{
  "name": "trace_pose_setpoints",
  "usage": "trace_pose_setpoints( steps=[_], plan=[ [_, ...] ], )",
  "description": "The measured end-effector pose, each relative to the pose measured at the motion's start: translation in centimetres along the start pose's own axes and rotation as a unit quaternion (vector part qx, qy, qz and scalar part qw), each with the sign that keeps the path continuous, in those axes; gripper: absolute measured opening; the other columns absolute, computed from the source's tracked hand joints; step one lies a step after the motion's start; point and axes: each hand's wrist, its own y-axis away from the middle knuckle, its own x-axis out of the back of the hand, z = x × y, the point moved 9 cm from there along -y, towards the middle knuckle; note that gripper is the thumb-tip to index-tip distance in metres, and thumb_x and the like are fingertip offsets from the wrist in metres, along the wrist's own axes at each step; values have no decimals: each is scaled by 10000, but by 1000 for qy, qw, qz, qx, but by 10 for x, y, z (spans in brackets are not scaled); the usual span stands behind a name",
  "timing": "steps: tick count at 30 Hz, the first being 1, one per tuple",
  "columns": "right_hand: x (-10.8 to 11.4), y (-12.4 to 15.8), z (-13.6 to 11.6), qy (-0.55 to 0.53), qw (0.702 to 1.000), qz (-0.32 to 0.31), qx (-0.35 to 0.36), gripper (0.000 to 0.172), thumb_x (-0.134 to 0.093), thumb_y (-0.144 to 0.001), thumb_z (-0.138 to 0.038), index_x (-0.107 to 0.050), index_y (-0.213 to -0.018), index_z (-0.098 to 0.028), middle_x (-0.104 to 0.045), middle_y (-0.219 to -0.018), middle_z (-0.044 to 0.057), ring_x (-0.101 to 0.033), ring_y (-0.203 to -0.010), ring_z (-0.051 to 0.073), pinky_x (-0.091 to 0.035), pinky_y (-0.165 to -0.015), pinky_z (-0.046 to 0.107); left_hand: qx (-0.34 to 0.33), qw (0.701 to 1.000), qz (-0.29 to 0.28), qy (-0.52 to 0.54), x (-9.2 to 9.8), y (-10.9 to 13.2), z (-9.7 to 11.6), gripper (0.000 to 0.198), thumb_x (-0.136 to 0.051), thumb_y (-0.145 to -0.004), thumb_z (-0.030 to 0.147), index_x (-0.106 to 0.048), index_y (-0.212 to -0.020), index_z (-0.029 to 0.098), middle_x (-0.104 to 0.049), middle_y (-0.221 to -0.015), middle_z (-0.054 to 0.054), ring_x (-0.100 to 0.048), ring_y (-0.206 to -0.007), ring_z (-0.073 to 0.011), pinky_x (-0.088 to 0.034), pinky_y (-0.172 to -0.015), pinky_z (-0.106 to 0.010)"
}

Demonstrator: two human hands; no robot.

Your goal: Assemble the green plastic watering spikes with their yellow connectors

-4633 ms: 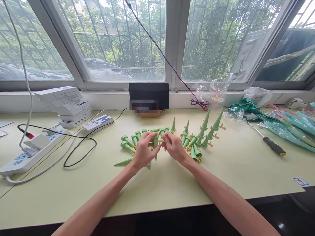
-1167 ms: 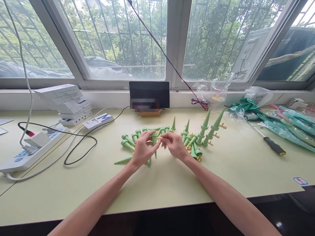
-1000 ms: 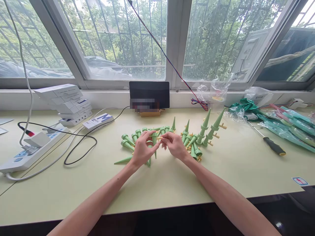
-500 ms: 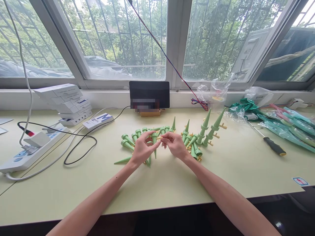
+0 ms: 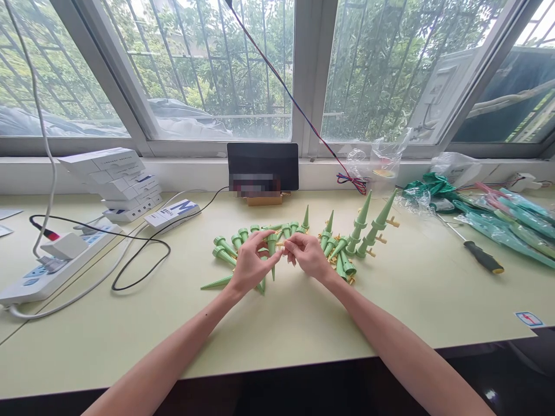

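The left grip point(image 5: 251, 260), curled, holds a green tapered plastic spike point(image 5: 273, 254) point down; just right, the right grip point(image 5: 310, 254) pinches a small yellow plastic fitting point(image 5: 280, 245) at the spike's side. Farther right stand 2 green stacked-cone plastic towers point(image 5: 358, 229).

On the left of the pale yellow-green worktop point(image 5: 277, 341) lie a white power strip point(image 5: 82, 260), a looped black cable point(image 5: 168, 249), a stack of white boxes point(image 5: 125, 179) and a flat box point(image 5: 173, 215) marked with a blue M. Green spikes point(image 5: 223, 255) fan out across the middle, and to their right stand two tilted spike stacks point(image 5: 356, 234), the right one bearing yellow side pieces point(image 5: 393, 222), while a brown cardboard stand point(image 5: 264, 200) sits at the far side. At the right lie a screwdriver point(image 5: 484, 257), green plastic bags point(image 5: 507, 225) and, by the near edge, a small sticker point(image 5: 528, 319).
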Motion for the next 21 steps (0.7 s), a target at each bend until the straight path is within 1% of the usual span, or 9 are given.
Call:
trace_pose_setpoints(
  steps=[2,7,11,15,17,20,21],
  plan=[
    [0,0,-1,5,1000,1,-2,387,-576,-886,-518,-614,-730,-166,-626,-624,19,-539,-472,102,-442,-450,232,-1,1000,-2,1,-1,0,1,441,-693,-792,379,-623,-1192,208,-583,-1074,-70,-654,-792,-148,-637,-699,-317],
    [1,1,-2,51,999,0,-4,485,-522,-907,-567,-570,-631,-171,-573,-516,-1,-499,-418,89,-401,-433,215,-2,1000,-2,-4,-1,1,2,439,-699,-793,376,-622,-1193,214,-578,-1060,-60,-652,-794,-142,-635,-716,-312],
    [1,1,-1,71,997,6,0,527,-480,-918,-597,-545,-606,-177,-587,-532,8,-517,-422,93,-405,-445,217,-7,1000,0,-8,-2,1,3,428,-697,-799,379,-625,-1186,213,-581,-1054,-60,-639,-766,-130,-634,-707,-305],
    [2,1,-2,88,996,10,4,536,-456,-935,-583,-549,-599,-177,-575,-520,7,-510,-423,92,-408,-453,218,-5,1000,4,-24,-1,0,4,421,-700,-796,360,-624,-1185,219,-589,-1080,-52,-624,-748,-114,-628,-690,-284],
    [3,2,-3,87,996,19,3,492,-468,-934,-567,-582,-662,-173,-605,-576,13,-529,-443,95,-421,-455,219,-3,999,7,-32,0,-1,4,419,-702,-792,344,-623,-1183,217,-592,-1088,-51,-628,-757,-116,-624,-678,-273],
    [7,1,-5,65,997,35,2,374,-534,-908,-537,-614,-852,-176,-657,-723,28,-581,-502,109,-459,-466,228,-3,999,12,-44,1,-2,5,408,-702,-787,325,-628,-1172,211,-598,-1073,-49,-629,-759,-120,-619,-663,-268],
    [7,1,-5,59,998,36,3,352,-560,-895,-525,-610,-886,-177,-658,-746,29,-592,-519,115,-471,-471,232,-4,999,13,-46,1,-2,5,403,-699,-787,321,-630,-1169,211,-600,-1067,-49,-627,-755,-120,-619,-660,-270]
  ],
)
